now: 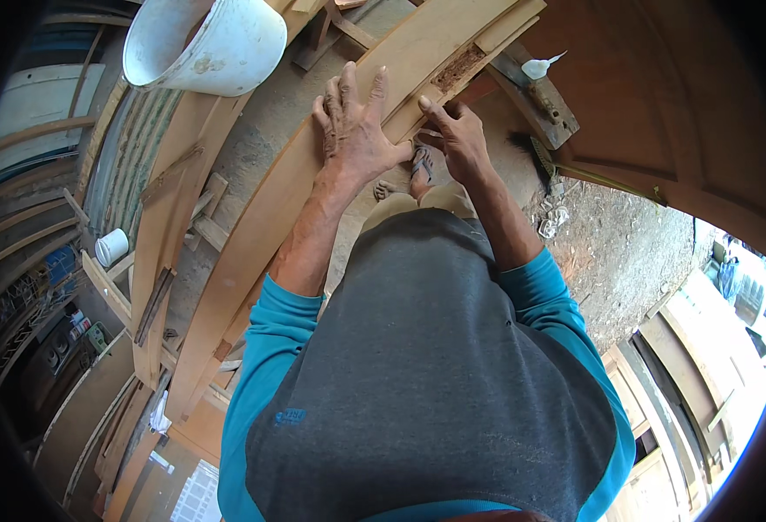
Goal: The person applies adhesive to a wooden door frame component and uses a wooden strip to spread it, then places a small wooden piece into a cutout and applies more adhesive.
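A long, light-brown wooden board runs from the lower left to the upper right in front of me. My left hand lies on it palm down, its fingers spread. Along its right side runs a narrower strip, with a rough, dark recess cut into it. My right hand is at the near edge of the board, just below that recess. Its thumb rests on top, and the other fingers curl in under the edge, partly hidden. I see no tool in either hand.
A stained white bucket stands at the upper left beside another long plank. A small white nozzle bottle sits on a wooden support at the right. A large brown panel fills the upper right. A white cup is at the left.
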Tool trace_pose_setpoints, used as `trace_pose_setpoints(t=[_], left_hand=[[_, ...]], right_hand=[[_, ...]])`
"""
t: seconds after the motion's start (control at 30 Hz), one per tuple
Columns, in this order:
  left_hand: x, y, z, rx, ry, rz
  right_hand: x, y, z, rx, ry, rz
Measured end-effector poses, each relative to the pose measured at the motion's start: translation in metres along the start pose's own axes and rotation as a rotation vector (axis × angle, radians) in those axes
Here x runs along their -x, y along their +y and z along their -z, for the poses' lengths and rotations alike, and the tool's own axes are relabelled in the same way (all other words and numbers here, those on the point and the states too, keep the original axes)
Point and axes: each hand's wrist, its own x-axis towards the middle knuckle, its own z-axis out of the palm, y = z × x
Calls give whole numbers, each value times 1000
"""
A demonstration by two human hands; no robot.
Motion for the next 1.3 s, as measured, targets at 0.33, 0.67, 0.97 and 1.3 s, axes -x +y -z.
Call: trace_pose_setpoints(t=[0.33,0.67,0.97,1.3], left_hand=[[1,2,3,-29,-25,29],[-3,2,8,-41,-61,14],[-2,3,4,-29,-68,12],[-2,0,1,-30,-45,13]], right_hand=[[-2,0,6,-53,-186,-65],[2,-11,-2,-94,-157,-10],[4,-7,0,-82,-141,9],[9,-11,-5,-1,-97,21]])
